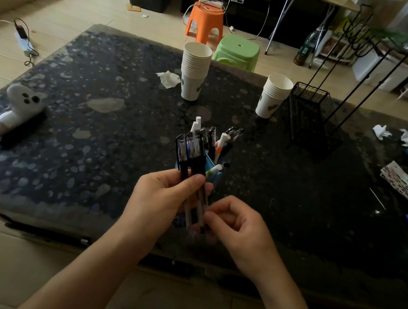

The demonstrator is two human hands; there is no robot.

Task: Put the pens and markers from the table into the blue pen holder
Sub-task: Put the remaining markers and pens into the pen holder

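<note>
The blue pen holder [212,168], near the table's [87,161] front edge, already holds markers, while the left hand [159,198] grasps a bundle of pens [191,157] at 12 o'clock, right hand [237,224] pinching their lower ends.

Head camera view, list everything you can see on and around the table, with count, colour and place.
pens: a bundle, black, held above table's near centre
pen holder: one, blue, behind the bundle, pens and markers inside
cup stacks: two, white, far side
wire basket: one, black, right of cups
tissues: several, white, far centre and right edge
ghost toy: one, white, left
stools: two, orange and green, behind table
left hand: grips the bundle
right hand: pinches the bundle's lower ends
</note>
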